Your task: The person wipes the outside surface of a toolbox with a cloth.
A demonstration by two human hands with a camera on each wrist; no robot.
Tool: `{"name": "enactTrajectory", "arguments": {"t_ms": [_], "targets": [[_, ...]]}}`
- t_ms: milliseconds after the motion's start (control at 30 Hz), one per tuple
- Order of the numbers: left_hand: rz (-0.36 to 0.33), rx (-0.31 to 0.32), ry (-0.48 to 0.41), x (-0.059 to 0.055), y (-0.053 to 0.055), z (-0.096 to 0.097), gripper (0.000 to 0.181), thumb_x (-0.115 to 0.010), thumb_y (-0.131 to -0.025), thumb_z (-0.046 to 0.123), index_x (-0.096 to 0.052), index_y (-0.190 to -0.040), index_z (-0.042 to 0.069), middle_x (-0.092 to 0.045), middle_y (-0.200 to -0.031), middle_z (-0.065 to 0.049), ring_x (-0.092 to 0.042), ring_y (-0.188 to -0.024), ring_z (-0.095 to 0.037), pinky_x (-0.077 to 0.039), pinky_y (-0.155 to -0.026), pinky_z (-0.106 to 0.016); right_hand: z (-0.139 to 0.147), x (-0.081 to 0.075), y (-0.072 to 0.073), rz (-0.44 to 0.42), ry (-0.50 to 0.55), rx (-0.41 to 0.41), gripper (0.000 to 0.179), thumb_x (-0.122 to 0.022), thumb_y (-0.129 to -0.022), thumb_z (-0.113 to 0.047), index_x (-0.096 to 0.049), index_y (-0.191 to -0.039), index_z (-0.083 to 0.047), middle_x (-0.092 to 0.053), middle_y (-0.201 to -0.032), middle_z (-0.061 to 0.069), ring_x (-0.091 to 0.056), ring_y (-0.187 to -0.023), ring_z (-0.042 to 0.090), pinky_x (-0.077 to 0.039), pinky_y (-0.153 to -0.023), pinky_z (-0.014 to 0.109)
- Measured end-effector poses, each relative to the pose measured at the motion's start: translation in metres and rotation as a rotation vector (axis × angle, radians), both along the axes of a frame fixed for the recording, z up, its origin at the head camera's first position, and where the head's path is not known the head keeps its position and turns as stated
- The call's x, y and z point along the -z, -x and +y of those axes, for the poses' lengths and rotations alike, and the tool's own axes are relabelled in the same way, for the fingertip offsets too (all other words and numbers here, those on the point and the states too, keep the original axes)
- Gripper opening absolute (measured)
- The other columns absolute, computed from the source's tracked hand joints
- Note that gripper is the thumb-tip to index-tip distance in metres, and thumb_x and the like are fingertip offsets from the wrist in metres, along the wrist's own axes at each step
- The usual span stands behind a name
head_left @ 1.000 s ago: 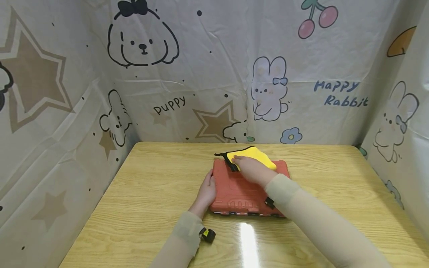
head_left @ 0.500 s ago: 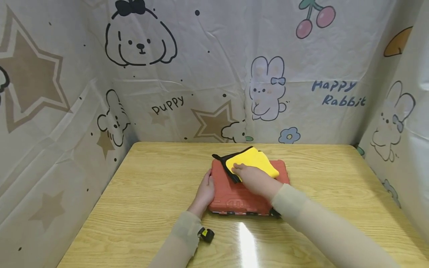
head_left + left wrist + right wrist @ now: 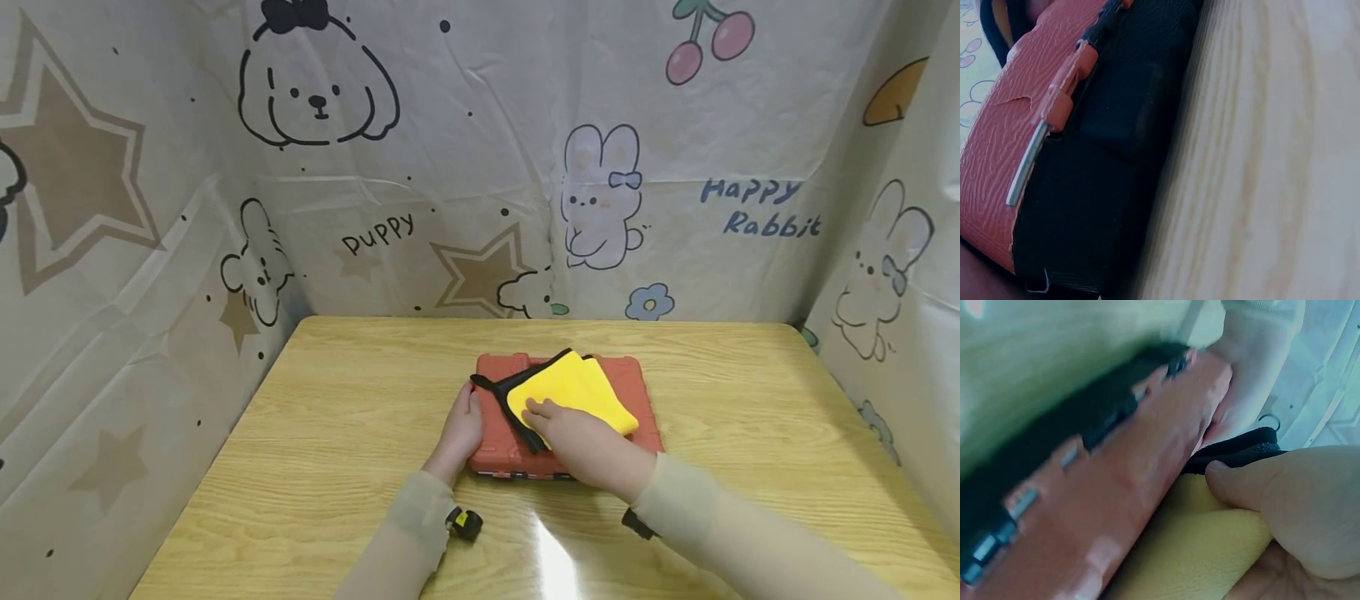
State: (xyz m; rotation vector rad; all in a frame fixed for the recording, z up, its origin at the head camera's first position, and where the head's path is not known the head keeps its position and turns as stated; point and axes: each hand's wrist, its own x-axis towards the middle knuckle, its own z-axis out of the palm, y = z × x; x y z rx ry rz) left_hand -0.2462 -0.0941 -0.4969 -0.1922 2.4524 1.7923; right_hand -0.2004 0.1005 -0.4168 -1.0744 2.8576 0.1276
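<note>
A red plastic hard case (image 3: pixel 491 450) lies closed on the table, its near edge carrying hinge parts with metal pins. My left hand (image 3: pixel 457 433) holds the case's left side, thumb along the edge; its other fingers are mostly hidden. On the case's top lies a folded yellow cloth (image 3: pixel 577 387) with black edging and a black loop at its left corner. My right hand (image 3: pixel 585 437) grips this cloth from above, against the lid. In the right wrist view the thumb (image 3: pixel 1225 481) presses on the yellow fabric near the black edge. The case's dark lower half (image 3: pixel 1085 212) shows in the left wrist view.
The wooden table (image 3: pixel 337 417) extends around the case, with a bright glare streak near its front. A printed fabric backdrop (image 3: pixel 450 167) stands behind the table and along both sides. A small black wrist camera (image 3: pixel 467 525) sits below the left hand.
My right hand has drawn the yellow cloth toward me across the lid, from its far edge to its middle and slightly right. The left hand stays at the case's left side.
</note>
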Motion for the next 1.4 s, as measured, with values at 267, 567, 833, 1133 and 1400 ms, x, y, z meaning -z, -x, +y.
{"name": "enactTrajectory", "arguments": {"t_ms": [267,567,833,1133,1400], "targets": [[0.002,0.006,0.039,0.002,0.001,-0.001,0.053,-0.026,-0.114,0.022,-0.023,-0.163,0.003,-0.027,-0.167,-0.024,-0.023,-0.155,-0.042,-0.021,-0.127,-0.057,0.008,0.003,-0.026,0.103,-0.01,-0.091,0.05,-0.069,-0.095,0.002,-0.06,-0.143,-0.004,-0.06,-0.147,0.012,-0.062,-0.13,0.028,-0.061,-0.091,0.031],[-0.01,0.003,0.044,0.004,0.001,-0.001,0.053,-0.027,-0.114,0.023,-0.024,-0.164,0.005,-0.028,-0.167,-0.022,-0.023,-0.156,-0.041,-0.02,-0.127,-0.057,0.02,0.006,-0.043,0.175,-0.009,-0.157,0.054,-0.071,-0.091,0.007,-0.061,-0.143,-0.006,-0.06,-0.147,0.01,-0.066,-0.126,0.03,-0.061,-0.092,0.033],[0.01,0.012,0.049,0.004,0.001,-0.002,0.053,-0.028,-0.114,0.022,-0.025,-0.163,0.003,-0.028,-0.166,-0.024,-0.023,-0.155,-0.044,-0.021,-0.126,-0.059,0.027,0.002,-0.051,0.119,0.023,-0.155,0.06,-0.071,-0.088,0.011,-0.061,-0.144,-0.009,-0.059,-0.149,0.007,-0.065,-0.127,0.029,-0.062,-0.084,0.029],[-0.009,0.009,0.037,0.001,0.0,-0.002,0.053,-0.027,-0.114,0.025,-0.024,-0.164,0.007,-0.027,-0.168,-0.021,-0.022,-0.156,-0.041,-0.02,-0.127,-0.057,0.031,-0.003,-0.046,0.04,0.111,-0.14,0.063,-0.069,-0.085,0.017,-0.061,-0.143,-0.007,-0.06,-0.147,0.01,-0.065,-0.126,0.029,-0.049,-0.057,0.017],[-0.024,0.004,0.049,0.001,0.0,-0.002,0.053,-0.027,-0.114,0.026,-0.023,-0.165,0.008,-0.027,-0.168,-0.021,-0.022,-0.156,-0.041,-0.02,-0.127,-0.059,0.031,-0.002,-0.028,-0.036,0.166,-0.059,0.055,-0.065,-0.091,0.013,-0.061,-0.143,-0.005,-0.061,-0.147,0.014,-0.068,-0.12,0.031,-0.043,-0.052,0.018]]}}
